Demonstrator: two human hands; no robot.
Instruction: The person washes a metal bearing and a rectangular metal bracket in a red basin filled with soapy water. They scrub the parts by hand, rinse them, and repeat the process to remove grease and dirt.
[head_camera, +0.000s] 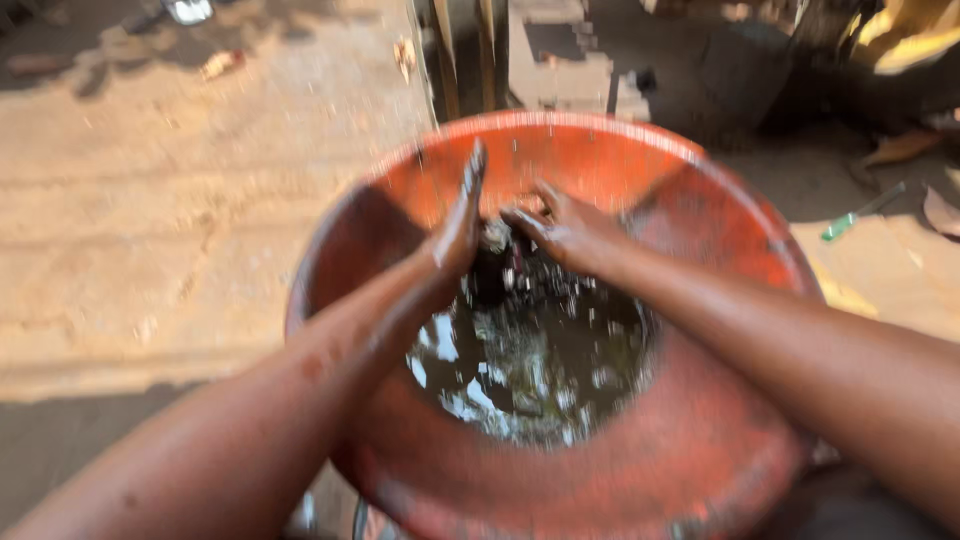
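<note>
A big orange plastic basin (700, 440) fills the middle of the view, with dark, murky water (540, 370) in its bottom. Both my wet forearms reach into it. My left hand (458, 225) is held flat and upright, fingers together and pointing up, over the water near the basin's far wall. My right hand (560, 228) comes in from the right, fingers bent toward a small dark wet object (497, 240) between the two hands. The view is blurred, so what the object is and whether either hand grips it is unclear.
The basin stands on sandy, sunlit ground (170, 220). Behind it are grey concrete blocks (560, 55) and a dark upright frame (462, 50). A green-handled tool (858, 215) lies on the ground at the right, with dry leaves (905, 148) near it.
</note>
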